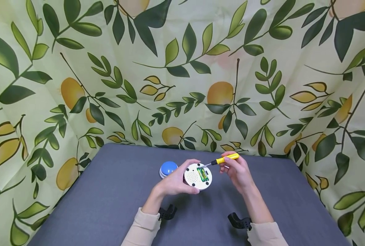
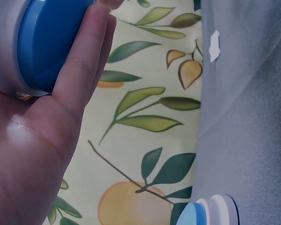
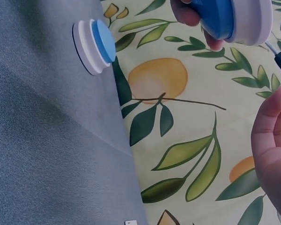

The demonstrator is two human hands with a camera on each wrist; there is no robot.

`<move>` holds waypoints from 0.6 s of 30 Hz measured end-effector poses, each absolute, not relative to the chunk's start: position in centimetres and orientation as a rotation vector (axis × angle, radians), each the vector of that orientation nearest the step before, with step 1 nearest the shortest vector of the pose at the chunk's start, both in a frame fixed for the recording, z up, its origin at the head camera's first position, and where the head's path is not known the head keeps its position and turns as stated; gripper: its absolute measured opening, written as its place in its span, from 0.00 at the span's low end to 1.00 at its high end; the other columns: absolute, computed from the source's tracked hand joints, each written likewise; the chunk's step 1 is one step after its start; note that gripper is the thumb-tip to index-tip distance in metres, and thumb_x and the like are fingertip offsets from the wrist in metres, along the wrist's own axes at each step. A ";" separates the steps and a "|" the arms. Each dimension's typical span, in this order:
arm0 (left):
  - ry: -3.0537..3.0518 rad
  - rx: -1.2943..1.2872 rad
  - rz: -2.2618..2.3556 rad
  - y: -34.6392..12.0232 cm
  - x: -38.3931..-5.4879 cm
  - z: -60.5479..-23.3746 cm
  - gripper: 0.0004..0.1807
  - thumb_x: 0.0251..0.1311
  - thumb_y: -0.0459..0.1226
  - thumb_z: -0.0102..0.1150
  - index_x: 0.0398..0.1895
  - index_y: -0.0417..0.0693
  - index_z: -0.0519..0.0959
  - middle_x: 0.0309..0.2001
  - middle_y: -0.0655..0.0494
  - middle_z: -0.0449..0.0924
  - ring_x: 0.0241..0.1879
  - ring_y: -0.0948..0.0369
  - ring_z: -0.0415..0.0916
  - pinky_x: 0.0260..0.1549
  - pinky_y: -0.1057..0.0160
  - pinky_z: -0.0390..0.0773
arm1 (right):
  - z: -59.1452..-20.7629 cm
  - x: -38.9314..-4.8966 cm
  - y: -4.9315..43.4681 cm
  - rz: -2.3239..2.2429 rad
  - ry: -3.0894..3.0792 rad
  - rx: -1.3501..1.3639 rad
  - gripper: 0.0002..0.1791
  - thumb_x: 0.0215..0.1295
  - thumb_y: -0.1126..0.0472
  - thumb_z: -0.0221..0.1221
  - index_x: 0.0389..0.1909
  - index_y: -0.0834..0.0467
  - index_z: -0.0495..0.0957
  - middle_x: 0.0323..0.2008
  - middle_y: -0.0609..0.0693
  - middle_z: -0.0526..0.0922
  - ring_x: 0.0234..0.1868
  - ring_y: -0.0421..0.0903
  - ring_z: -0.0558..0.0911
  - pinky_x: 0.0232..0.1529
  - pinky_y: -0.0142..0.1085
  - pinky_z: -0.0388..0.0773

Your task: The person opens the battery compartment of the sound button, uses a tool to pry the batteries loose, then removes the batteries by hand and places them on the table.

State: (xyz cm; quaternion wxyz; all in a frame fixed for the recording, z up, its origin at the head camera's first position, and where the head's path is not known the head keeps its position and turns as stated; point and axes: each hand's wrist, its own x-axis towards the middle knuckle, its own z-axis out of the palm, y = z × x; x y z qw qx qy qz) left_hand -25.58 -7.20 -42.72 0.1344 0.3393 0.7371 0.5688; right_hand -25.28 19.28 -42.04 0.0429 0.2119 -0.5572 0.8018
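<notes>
My left hand (image 1: 177,180) grips a round push button (image 1: 192,177) with a white base and a blue dome (image 2: 49,44). Its underside faces the head camera, showing black feet, a speaker grille of small holes and an uncovered battery compartment (image 1: 202,174) with green-and-gold batteries inside. Between thumb and fingers, my right hand (image 1: 238,172) holds a screwdriver (image 1: 228,158) with a yellow handle and black collar. The shaft slants down leftward, its tip at the compartment's upper edge. In the right wrist view, the button's base (image 3: 253,21) hides the tip.
A second blue-and-white push button (image 1: 169,168) stands on the grey table (image 1: 121,191), just behind my left hand. A small white piece (image 2: 215,46) lies on the table in the left wrist view. Leaf-and-fruit patterned cloth (image 1: 188,85) encloses the table's back and sides.
</notes>
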 end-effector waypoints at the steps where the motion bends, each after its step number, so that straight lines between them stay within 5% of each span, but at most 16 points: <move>1: 2.133 0.982 1.647 -7.2 -25.6 -42.7 0.48 0.48 0.38 0.76 0.74 0.53 0.61 0.55 0.53 0.74 0.51 0.56 0.75 0.48 0.60 0.76 | -42.1 -25.3 19.3 2.453 -1.706 0.647 0.10 0.75 0.71 0.46 0.45 0.62 0.76 0.33 0.53 0.78 0.30 0.45 0.77 0.32 0.34 0.79; 6: 2.128 0.979 1.644 -7.2 -25.5 -42.7 0.47 0.48 0.38 0.77 0.72 0.61 0.63 0.55 0.54 0.74 0.51 0.57 0.75 0.48 0.60 0.76 | -42.1 -25.4 19.2 2.452 -1.744 0.586 0.08 0.76 0.70 0.46 0.44 0.62 0.75 0.31 0.52 0.77 0.28 0.44 0.76 0.32 0.33 0.79; 18: 2.093 1.001 1.638 -7.1 -25.6 -43.0 0.48 0.46 0.36 0.77 0.72 0.57 0.63 0.54 0.53 0.75 0.50 0.57 0.76 0.49 0.61 0.77 | -41.7 -25.9 18.7 2.419 -1.924 0.251 0.10 0.78 0.61 0.52 0.35 0.61 0.73 0.19 0.48 0.73 0.19 0.42 0.73 0.27 0.34 0.79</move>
